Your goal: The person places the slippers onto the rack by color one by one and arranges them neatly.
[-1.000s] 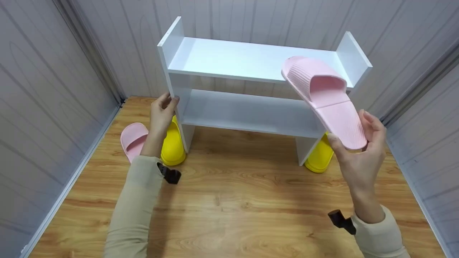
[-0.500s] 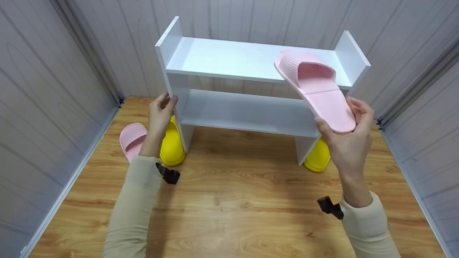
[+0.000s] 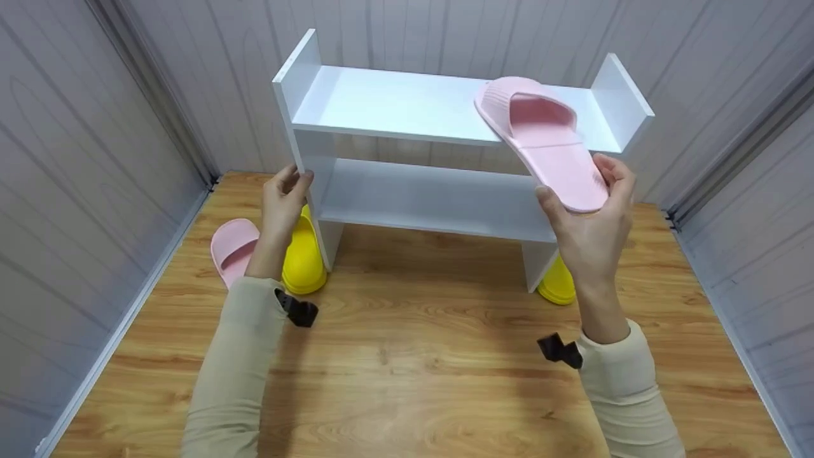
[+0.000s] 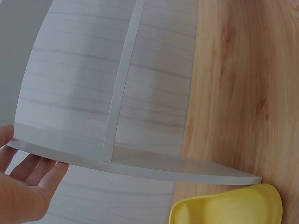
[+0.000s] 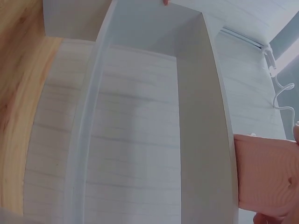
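The right hand (image 3: pixel 591 235) grips the heel end of the held slipper (image 3: pixel 559 159), thumb on one edge and fingers on the other. The left hand (image 3: pixel 280 197) pinches the front edge of the left side panel (image 3: pixel 315 149), apparently as a brace.

The held slipper is at the right part of the upper shelf (image 3: pixel 381 102), toe pointing away from the person and slightly left, heel forward of the shelf's front edge. Contact with the shelf cannot be confirmed. Step in hand, as judged: positioning the slipper for placement. The next move would call for advancing the heel past the edge, levelling the sole, then releasing.

Appearance: pale pink, one broad ribbed strap, open heel, a line across the sole.

Outward, a second pink slipper (image 3: pixel 235 245) lies on the floor (image 3: pixel 407 381) beyond the left yellow shoe (image 3: pixel 304 261).
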### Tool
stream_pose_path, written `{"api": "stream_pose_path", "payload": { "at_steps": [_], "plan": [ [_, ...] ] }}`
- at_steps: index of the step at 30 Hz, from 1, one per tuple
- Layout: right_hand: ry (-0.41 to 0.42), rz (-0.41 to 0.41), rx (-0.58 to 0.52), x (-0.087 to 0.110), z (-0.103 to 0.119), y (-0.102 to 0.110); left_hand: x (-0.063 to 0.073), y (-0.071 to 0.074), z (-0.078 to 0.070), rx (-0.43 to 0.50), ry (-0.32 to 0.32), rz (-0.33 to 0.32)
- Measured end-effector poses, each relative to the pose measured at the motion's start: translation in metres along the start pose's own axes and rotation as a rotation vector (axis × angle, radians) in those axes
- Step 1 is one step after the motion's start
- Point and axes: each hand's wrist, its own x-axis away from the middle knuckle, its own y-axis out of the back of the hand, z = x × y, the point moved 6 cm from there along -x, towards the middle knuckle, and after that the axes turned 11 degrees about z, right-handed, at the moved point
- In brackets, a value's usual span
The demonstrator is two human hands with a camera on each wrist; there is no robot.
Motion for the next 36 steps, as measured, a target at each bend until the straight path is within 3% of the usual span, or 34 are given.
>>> {"api": "stream_pose_path", "payload": {
  "at_steps": [6,15,19,36],
  "plan": [
    [-0.030,-0.014,0.054,-0.005,-0.008,-0.012,0.000,0.002,0.000,-0.005,0.009,0.000],
    [-0.043,0.062,-0.053,0.003,0.031,-0.022,0.001,0.001,0.000,0.026,0.004,0.007],
    [-0.043,0.086,-0.095,0.008,0.039,-0.023,0.001,0.000,0.000,0.029,0.005,0.010],
    [0.111,0.041,-0.122,0.003,0.035,-0.030,0.001,-0.001,-0.001,0.029,-0.018,0.013]
  ]
}}
